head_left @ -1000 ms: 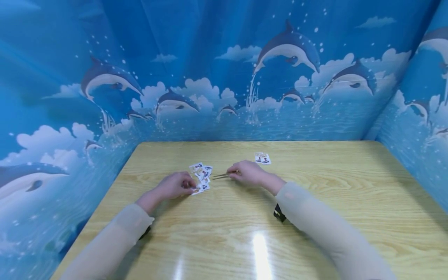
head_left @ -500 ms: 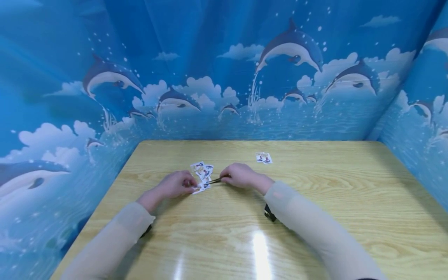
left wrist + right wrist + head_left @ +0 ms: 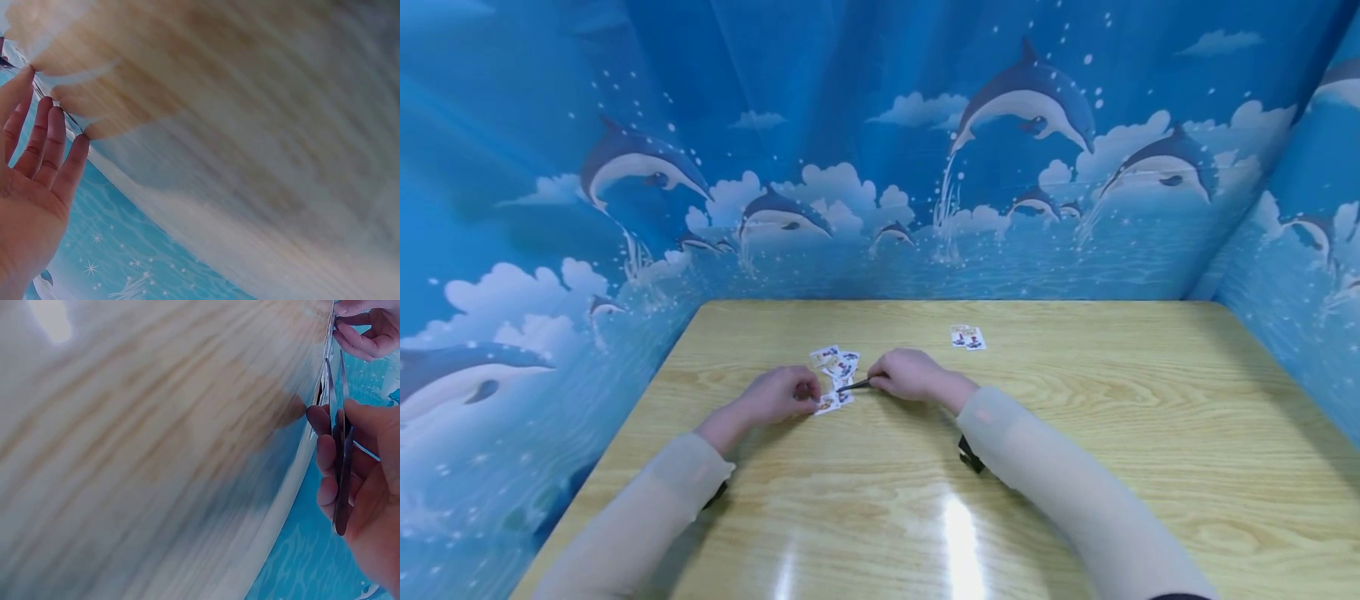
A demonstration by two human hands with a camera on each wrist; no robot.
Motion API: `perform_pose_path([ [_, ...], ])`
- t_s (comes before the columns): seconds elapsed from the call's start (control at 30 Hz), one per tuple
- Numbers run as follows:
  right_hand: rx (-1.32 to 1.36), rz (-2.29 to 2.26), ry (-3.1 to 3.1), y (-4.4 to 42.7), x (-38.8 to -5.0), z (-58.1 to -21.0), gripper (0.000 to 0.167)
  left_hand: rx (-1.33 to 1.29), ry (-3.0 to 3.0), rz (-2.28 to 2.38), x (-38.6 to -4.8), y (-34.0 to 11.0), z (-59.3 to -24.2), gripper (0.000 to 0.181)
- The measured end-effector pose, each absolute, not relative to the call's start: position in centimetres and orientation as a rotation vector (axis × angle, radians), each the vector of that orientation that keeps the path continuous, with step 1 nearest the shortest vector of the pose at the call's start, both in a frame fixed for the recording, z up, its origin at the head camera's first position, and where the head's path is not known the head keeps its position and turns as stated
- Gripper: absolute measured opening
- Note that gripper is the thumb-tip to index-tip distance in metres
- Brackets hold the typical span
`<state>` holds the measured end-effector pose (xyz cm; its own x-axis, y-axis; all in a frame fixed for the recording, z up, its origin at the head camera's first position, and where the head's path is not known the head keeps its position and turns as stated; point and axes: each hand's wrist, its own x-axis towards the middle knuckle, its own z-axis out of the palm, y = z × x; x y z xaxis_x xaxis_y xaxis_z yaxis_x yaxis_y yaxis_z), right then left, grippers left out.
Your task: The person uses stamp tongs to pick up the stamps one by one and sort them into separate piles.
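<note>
Over the near part of the table [image 3: 887, 492], two pale sleeves [image 3: 1052, 475] reach forward. The left hand's [image 3: 778, 395] grip is loose, its fingertips at the nearest card [image 3: 828, 403] of a small overlapping pile [image 3: 842, 364]. The right hand's [image 3: 910, 375] grip is clamped on tweezers [image 3: 856, 385], their tips at the pile, prongs apart in the right wrist view. The pile lies left of the table's middle, between the hands. Farther off, to the right, lie two overlapping cards [image 3: 972, 338]; behind the table hangs a blue dolphin curtain [image 3: 880, 267].
</note>
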<state>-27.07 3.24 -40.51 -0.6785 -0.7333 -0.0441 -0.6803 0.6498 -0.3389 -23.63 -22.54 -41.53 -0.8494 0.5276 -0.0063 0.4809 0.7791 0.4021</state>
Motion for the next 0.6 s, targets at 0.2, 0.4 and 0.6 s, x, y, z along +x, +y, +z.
perform_pose_path([
  [0.2, -1.155, -0.438, 2.671, 2.84, -27.05, -40.24, 0.017, 0.844, 2.85, 0.597, -23.46, -22.43, -41.32, 0.009],
  [0.4, -1.158, -0.451, 2.654, 2.73, -27.04, -40.11, 0.017, 0.838, 2.855, 0.565, -23.54, -22.44, -41.51, 0.008],
  [0.6, -1.169, -0.464, 2.662, 2.53, -27.06, -40.16, 0.016, 0.848, 2.844, 0.588, -23.45, -22.55, -41.39, 0.007],
])
